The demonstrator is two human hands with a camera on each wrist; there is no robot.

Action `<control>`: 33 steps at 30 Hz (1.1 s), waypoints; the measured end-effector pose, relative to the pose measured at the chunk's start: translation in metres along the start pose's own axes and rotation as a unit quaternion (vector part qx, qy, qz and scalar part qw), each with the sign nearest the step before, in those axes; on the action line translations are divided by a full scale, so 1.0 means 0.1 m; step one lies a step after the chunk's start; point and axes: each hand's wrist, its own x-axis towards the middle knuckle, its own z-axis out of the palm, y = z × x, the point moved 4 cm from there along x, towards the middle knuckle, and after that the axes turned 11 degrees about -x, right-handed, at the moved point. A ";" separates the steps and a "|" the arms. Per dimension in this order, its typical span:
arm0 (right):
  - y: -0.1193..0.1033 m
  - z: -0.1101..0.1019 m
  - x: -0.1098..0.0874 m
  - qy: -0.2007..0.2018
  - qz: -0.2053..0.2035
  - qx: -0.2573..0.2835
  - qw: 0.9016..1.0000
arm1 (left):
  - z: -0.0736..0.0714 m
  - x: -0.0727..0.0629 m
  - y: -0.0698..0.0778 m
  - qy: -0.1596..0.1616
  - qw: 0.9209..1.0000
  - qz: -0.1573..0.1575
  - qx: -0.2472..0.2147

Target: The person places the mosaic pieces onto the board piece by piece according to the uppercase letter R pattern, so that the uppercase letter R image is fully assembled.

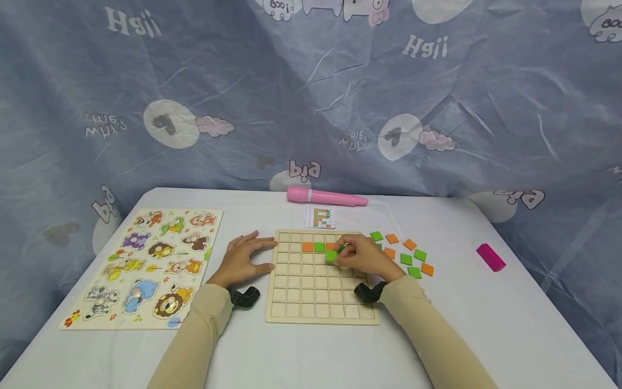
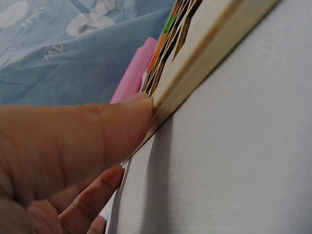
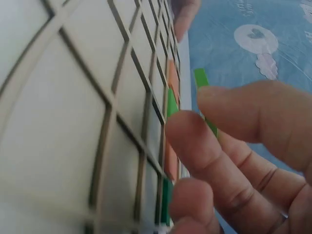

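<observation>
Grey-blue printed fabric backdrop (image 1: 291,92) hung creased behind your white-covered table (image 1: 301,356). On your left lay a pale rectangular board with coloured animal pictures (image 1: 131,325), apart from the grid, perhaps to free the middle. Square pale wooden grid board (image 1: 293,294) sat straight before you, presumably so both hands could reach it.

Your left hand (image 1: 244,262) lay at that board's left side, fingers spread apart, clamped on nothing; thumb tip against the rim, likely to steady it. Your right hand (image 1: 364,254) was over the grid's upper right, thumb and fingertip pinched together on a thin square green tile (image 1: 331,256). The right wrist view showed it raised off the cells, part projecting past the thumb: a hold that looked suited to a small flat piece.

Pink marker-shaped stick (image 1: 328,196) lay crosswise at the back. Between it and the grid, a small white card with a coloured pattern (image 1: 320,216), probably placed for easy viewing. Magenta rectangular block (image 1: 491,257) lay well apart, right.

Second row from top held orange (image 1: 308,247), green (image 1: 319,247) and orange square tiles, then a green one partly hidden by your hand. Loose green and orange tiles (image 1: 406,259) lay scattered just right, seemingly for your right hand's reach.
</observation>
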 end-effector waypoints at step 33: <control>-0.34 0.34 0.35 0.000 -0.004 -0.076 0.997 | 0.01 0.02 -0.03 -0.003 1.000 -0.012 0.004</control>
